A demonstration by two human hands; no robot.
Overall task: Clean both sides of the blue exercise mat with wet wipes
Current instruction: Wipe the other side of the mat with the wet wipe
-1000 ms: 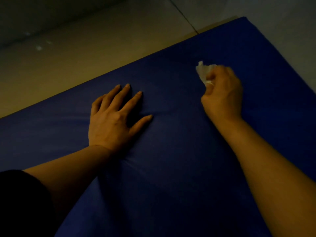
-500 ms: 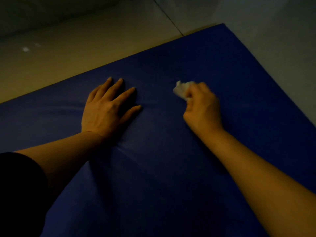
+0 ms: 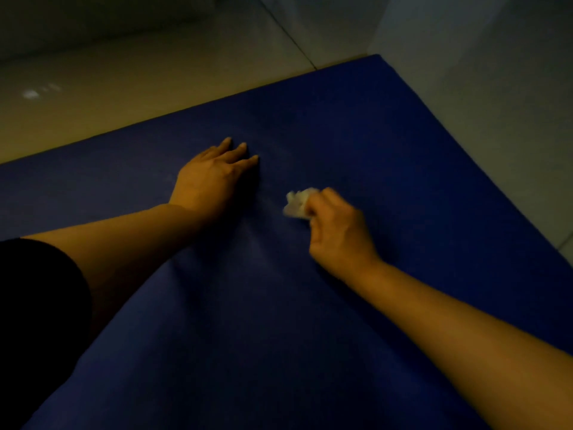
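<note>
The blue mat [image 3: 310, 305] lies flat on a pale tiled floor [image 3: 155, 72] and fills most of the head view, its far edge running from the left side up to a corner near the top right. A dark grout line crosses the floor beyond that edge. A grey wall [image 3: 465, 57] stands beside the mat's right edge near the corner.

The left hand [image 3: 210, 178] rests palm down on the mat, fingers straight and close together, pointing toward the far edge. The mat creases faintly below its wrist. A dark sleeve [image 3: 37, 321] covers the upper part of the left arm at the lower left.

The right hand [image 3: 338, 228] is curled round a crumpled white wipe [image 3: 299, 203], which sticks out on the side toward the left hand. The wipe is down at the mat's surface, near the middle of the mat, a little to the right of and nearer the person than the left hand. The two hands are near each other but apart. The right hand and the wipe look slightly blurred. The room is dim.
</note>
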